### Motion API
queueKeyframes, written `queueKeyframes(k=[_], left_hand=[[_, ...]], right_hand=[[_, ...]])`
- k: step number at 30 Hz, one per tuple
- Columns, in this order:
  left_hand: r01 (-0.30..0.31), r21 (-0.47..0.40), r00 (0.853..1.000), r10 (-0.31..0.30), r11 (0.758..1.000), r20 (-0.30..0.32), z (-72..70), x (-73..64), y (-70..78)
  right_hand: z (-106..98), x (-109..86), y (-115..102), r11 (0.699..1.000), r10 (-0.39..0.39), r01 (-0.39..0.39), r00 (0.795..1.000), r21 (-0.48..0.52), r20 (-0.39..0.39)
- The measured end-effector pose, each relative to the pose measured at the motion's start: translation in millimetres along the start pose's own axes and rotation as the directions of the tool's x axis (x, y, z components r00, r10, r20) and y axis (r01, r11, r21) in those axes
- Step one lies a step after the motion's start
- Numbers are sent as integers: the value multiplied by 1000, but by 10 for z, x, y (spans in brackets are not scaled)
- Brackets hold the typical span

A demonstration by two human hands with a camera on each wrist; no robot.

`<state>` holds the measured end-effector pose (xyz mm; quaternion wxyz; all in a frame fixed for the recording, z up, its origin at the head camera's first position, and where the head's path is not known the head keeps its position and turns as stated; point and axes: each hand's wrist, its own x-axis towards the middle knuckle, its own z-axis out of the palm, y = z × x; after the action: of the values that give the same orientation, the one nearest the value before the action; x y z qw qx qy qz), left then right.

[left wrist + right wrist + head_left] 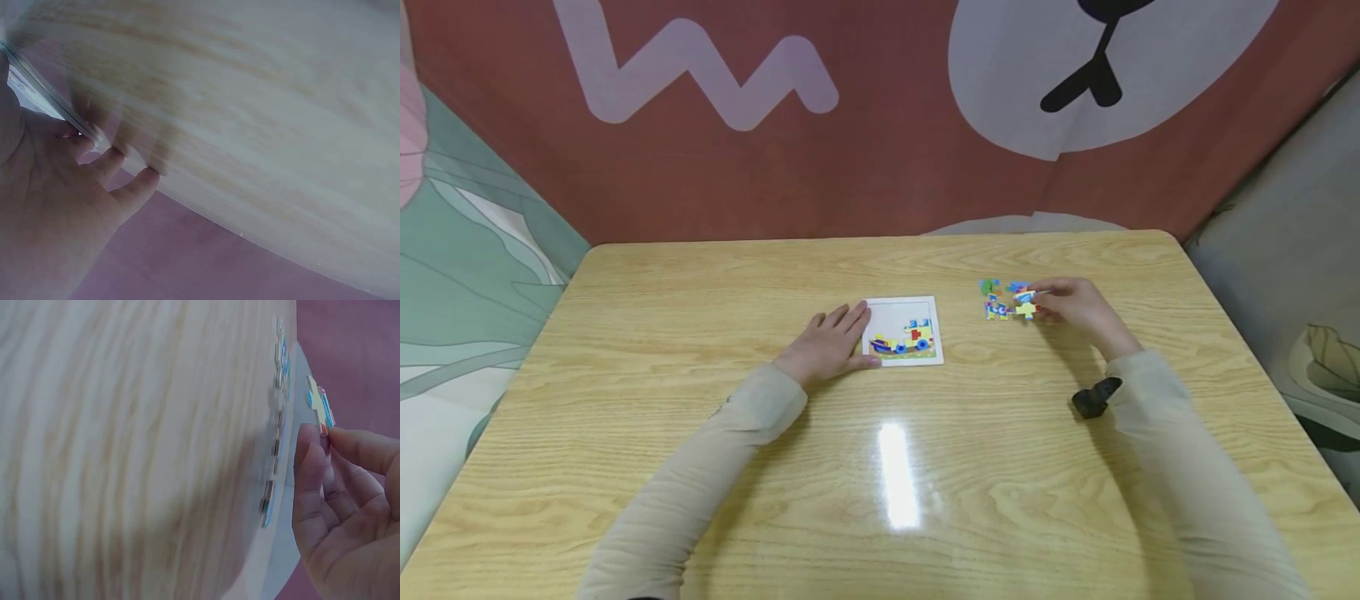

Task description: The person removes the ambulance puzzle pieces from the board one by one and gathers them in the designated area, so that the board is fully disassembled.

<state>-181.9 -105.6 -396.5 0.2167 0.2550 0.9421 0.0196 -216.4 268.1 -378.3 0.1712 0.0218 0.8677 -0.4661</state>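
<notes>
A square white puzzle tray (901,305) lies on the table, its lower part filled with joined pieces that show a colourful vehicle (901,345). My left hand (829,343) rests at the tray's left edge with fingers spread. In the left wrist view, the fingertips of that hand (69,181) touch the table beside the tray's edge (47,94). My right hand (1078,308) pinches a yellow jigsaw piece (317,406) between thumb and fingers, raised off the table. A blue-and-white part shows against it; whether that is a second piece I cannot tell. Loose jigsaw pieces (997,311) lie just left of this hand.
The wooden table (700,292) reaches back to a red wall (880,183) with printed figures. A black device (1093,398) sits at the right wrist. Light glares off the tabletop in front of the tray.
</notes>
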Motion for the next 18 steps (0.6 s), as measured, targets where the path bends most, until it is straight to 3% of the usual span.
queueKeyframes(k=[18], left_hand=[[-14, 3, 999, 15, 1000, -30, 13, -6, 0]], right_hand=[[-39, 85, 135, 995, 96, -96, 994, -2, 52]])
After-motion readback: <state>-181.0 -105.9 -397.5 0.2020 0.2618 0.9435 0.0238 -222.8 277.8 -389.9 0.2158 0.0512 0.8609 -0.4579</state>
